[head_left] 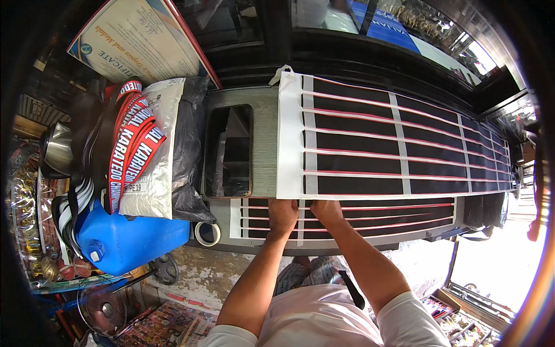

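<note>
A long white sheet with black panels and thin red-and-white stripes (352, 139) lies on the table, crossed by bands of pale tape (399, 139). Nearer to me is a second striped black sheet (387, 220), partly covered by the first. My left hand (282, 215) and my right hand (326, 211) are side by side over the nearer sheet, at the front edge of the upper one. A strip of tape (301, 222) runs down between them. Both sets of fingers are hidden at that edge, so I cannot make out what they hold or touch.
A dark phone (229, 150) lies on the grey tabletop (265, 127), left of the sheets. Farther left are plastic packages (153, 196) with red-and-black printed ribbons (132, 144). A tape roll (207, 233) sits at the table's front edge, beside a blue jug (130, 237). A framed certificate (136, 40) leans behind.
</note>
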Demonstrator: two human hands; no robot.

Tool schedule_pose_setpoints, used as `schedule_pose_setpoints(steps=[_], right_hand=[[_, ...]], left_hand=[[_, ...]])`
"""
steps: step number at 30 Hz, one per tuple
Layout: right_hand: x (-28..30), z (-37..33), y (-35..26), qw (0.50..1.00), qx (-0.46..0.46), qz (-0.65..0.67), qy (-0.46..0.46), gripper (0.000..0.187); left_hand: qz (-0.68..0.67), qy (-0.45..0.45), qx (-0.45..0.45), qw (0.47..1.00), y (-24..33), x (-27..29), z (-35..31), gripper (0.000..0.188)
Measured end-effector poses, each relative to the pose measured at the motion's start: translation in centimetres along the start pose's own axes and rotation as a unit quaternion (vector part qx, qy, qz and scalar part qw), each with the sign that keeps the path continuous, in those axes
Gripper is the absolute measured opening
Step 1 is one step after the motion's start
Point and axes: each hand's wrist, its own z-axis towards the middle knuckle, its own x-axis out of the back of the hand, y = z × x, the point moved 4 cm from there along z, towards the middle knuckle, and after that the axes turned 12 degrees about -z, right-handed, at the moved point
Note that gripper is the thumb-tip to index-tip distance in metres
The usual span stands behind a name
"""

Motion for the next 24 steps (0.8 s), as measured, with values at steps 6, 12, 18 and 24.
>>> schedule_pose_setpoints(steps=[6, 12, 18, 24], right_hand=[[1.0, 0.1, 0.0, 0.998, 0.006, 0.036, 0.054, 0.022], [0.5, 0.7, 0.6, 0.998, -0.031, 0.059, 0.005, 0.033], [-1.1, -0.4, 0.5, 0.994, 0.047, -0.087, 0.055, 0.042], [-2.0, -0.8, 1.0, 0.993, 0.053, -0.055, 0.095, 0.044]], left_hand=[[-0.009, 0.019, -0.016, 1.0, -0.2, -0.3, 0.3, 0.038], [-0.028, 0.016, -0.049, 0.998, 0.1, -0.1, 1.6, 0.036], [-0.06, -0.013, -0.037, 0.997, -0.5, 0.1, 1.9, 0.036], [-0.075, -0.004, -0.017, 0.997, -1.4, -0.4, 1.7, 0.039]])
